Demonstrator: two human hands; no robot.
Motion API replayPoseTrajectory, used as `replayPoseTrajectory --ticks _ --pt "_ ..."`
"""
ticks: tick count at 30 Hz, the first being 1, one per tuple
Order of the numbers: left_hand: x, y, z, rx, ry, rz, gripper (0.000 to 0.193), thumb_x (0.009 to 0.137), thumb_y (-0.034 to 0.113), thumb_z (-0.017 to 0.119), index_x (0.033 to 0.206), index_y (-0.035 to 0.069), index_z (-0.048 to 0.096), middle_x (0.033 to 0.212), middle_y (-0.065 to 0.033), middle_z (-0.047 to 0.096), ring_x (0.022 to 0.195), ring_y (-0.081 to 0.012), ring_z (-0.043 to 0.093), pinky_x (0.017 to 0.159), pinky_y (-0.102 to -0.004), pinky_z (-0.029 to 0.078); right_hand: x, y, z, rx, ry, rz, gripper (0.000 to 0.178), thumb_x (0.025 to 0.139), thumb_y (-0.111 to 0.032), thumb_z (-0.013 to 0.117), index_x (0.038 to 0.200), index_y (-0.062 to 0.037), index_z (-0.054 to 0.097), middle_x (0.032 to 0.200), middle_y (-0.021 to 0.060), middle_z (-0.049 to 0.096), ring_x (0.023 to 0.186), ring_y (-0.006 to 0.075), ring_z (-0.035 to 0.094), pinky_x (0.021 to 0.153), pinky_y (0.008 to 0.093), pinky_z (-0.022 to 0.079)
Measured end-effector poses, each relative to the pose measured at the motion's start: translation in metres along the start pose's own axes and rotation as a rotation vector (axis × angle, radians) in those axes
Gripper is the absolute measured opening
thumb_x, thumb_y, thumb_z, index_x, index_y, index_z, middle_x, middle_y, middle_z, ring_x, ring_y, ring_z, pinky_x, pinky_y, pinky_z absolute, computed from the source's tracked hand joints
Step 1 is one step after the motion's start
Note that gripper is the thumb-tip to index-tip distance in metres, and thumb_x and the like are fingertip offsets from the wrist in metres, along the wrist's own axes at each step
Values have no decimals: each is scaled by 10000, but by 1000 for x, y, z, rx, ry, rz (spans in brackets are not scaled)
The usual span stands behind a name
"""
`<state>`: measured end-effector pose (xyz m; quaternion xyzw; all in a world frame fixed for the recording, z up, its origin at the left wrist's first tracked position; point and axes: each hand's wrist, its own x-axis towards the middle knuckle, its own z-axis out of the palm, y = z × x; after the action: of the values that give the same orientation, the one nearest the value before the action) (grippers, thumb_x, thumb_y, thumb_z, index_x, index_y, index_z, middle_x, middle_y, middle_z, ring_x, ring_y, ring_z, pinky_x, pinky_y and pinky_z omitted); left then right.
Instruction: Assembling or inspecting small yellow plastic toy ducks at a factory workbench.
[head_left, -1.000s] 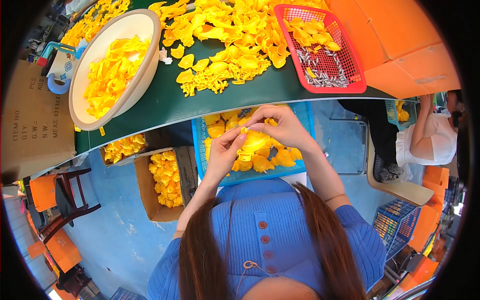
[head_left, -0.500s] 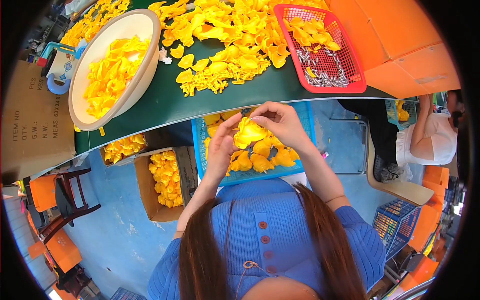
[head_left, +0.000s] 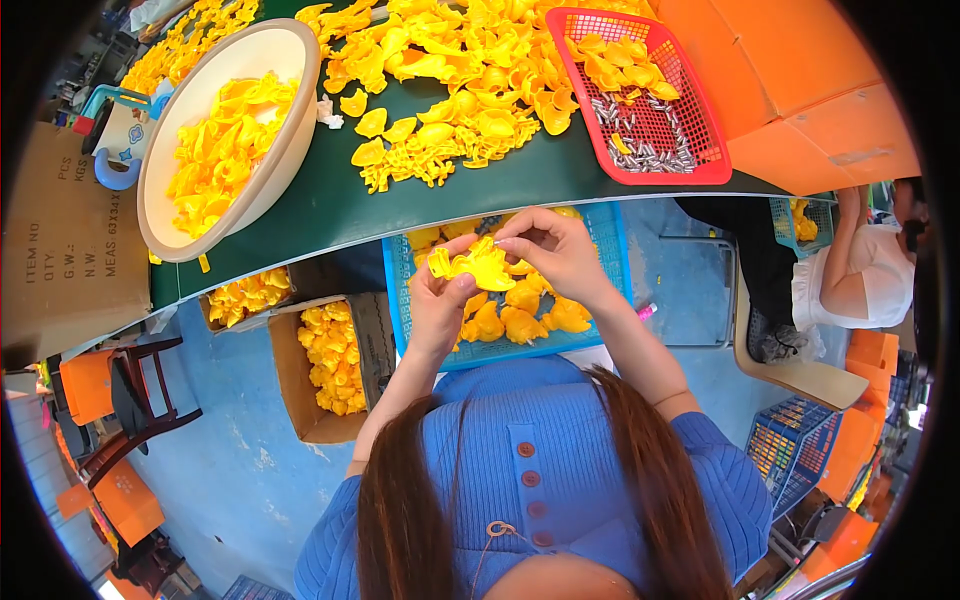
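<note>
My left hand (head_left: 437, 305) is closed round a hollow, curved yellow plastic part (head_left: 480, 266), holding it above the blue basket. At its upper edge my right hand (head_left: 550, 248) pinches thumb and forefinger together. A tiny silvery piece, apparently a metal pin (head_left: 499, 241), shows at those fingertips. Below both hands, the blue plastic basket (head_left: 507, 350) holds several rounded yellow pieces (head_left: 523, 325). On the green table ahead lie heaps of loose yellow shells (head_left: 480, 115). A red basket (head_left: 718, 160) there contains small metal pins (head_left: 665, 155) and more yellow shells.
Left on the table, a cream bowl (head_left: 290, 150) holds yellow parts. Cardboard boxes (head_left: 290, 380) of yellow pieces stand on the floor at left. Orange boxes (head_left: 810, 80) are stacked at far right. A person in white (head_left: 870, 270) sits at right, near a chair (head_left: 800, 380).
The yellow part has turned in my left hand and now lies sideways, its narrow end to the left. My right fingertips have come down to its upper edge.
</note>
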<state>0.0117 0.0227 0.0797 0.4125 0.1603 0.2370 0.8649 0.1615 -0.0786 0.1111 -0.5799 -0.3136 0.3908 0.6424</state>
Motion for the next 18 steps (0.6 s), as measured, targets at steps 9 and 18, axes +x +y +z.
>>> replayPoseTrajectory --ticks 9,18 --pt "3 7 8 -249 0 -129 483 874 202 589 1276 -7 423 1193 -123 544 1051 -172 573 890 -290 484 -1 0 2 -46 -3 -33 119 835 -57 615 911 34 603 871 64 633 786 100 596 724 231 485" --pt "3 4 3 -208 -32 -140 496 888 261 559 1284 1 411 1206 -130 537 1030 -166 585 858 -266 503 -5 5 1 -78 3 -20 128 838 -55 608 925 40 606 874 73 639 815 111 609 745 241 492"
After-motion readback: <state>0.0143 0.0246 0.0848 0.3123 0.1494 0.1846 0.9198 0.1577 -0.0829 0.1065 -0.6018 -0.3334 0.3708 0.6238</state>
